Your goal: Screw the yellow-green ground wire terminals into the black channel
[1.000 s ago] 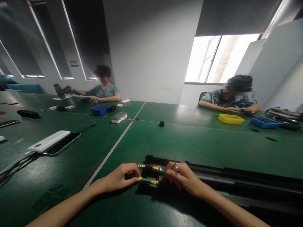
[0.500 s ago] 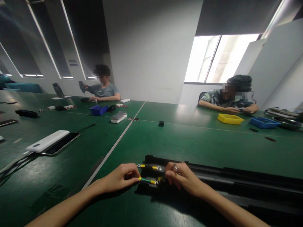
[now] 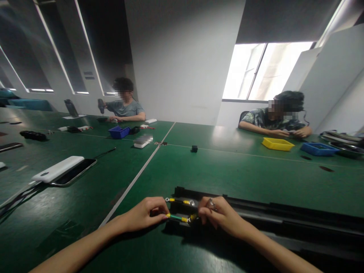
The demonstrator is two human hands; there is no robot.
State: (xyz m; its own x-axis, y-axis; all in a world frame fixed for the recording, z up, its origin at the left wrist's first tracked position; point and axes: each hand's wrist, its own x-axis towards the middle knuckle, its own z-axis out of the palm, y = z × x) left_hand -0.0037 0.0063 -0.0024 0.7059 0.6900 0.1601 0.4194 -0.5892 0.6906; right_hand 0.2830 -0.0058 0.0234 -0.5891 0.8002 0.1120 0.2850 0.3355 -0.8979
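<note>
My left hand [image 3: 145, 215] is closed in a pinch on the left end of a short green-and-yellow wire [image 3: 178, 217] at the left end of a long black rail [image 3: 273, 220]. My right hand [image 3: 216, 214] is closed over the wire's right end, fingertips pressed down on the rail; what they grip is hidden. A second yellow-ended wire with a ring terminal [image 3: 179, 200] lies on the rail just behind.
A white power bank [image 3: 58, 169] and a phone [image 3: 75, 172] lie to the left. Two other people sit at the far side of the green table [image 3: 222, 170], one with a blue bin [image 3: 118, 132], one with a yellow bin [image 3: 277, 143] and a blue bin [image 3: 317, 148].
My hands have hardly moved. The far-left person has drawn a dark tool in from the laptop towards the body.
</note>
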